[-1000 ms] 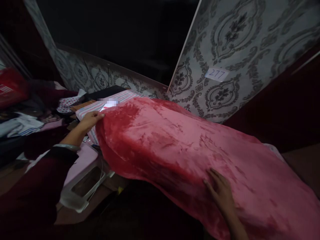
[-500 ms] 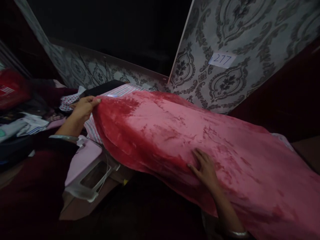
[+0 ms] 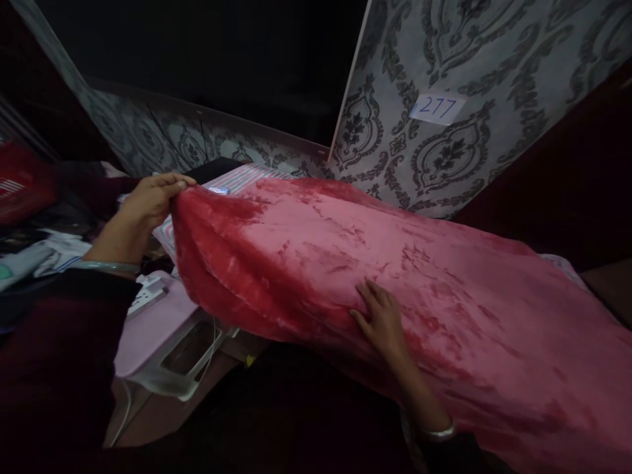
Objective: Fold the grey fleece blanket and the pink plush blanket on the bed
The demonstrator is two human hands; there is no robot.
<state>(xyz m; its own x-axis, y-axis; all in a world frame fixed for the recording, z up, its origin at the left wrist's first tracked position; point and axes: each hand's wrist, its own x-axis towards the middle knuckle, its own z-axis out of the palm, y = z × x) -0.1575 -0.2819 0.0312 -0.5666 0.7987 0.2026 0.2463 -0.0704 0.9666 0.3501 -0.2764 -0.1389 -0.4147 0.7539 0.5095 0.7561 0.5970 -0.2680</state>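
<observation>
A large pink and red blanket [image 3: 355,230] with a plush-looking surface spreads from the middle of the view to the right edge. My left hand [image 3: 153,197] pinches its far left corner between thumb and fingers and holds it raised, so the red edge hangs in folds. Lower down, my right hand [image 3: 380,316] lies on the blanket with its fingers apart, gripping nothing. Beneath the raised corner shows a striped cloth [image 3: 241,176] in pink, white and grey. Whatever else lies under the blanket is hidden.
A small pink-topped table [image 3: 158,329] with a white power strip [image 3: 147,294] stands below my left arm. Clothes [image 3: 54,250] and a red bag [image 3: 24,184] are heaped at left. A dark screen [image 3: 207,59] and a paper marked 277 [image 3: 437,107] are on the patterned wall.
My left hand has drawn the blanket's corner slightly left and up. My right hand has slid a little left and up on the blanket. More of the power strip shows.
</observation>
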